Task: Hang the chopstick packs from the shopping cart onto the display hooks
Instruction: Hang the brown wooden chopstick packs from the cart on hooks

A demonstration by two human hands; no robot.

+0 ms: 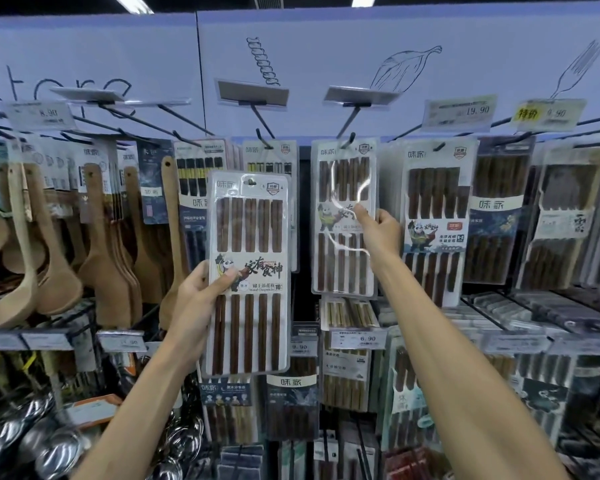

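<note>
My left hand (201, 292) grips a clear blister pack of dark wooden chopsticks (248, 271) by its left edge, holding it upright in front of the display. Its hang hole is at the top, below the hooks. My right hand (378, 233) pinches the right edge of a second chopstick pack (342, 188), which hangs on a black display hook (349, 138) at centre right. Another black hook (262, 135) sticks out just above and right of the held pack. The shopping cart is out of view.
More chopstick packs (433, 209) fill the hooks to the right and the rows below. Wooden spatulas and spoons (97, 244) hang at the left. Price tags (459, 110) stand on holders above the hooks. Metal ladles (45, 441) sit at bottom left.
</note>
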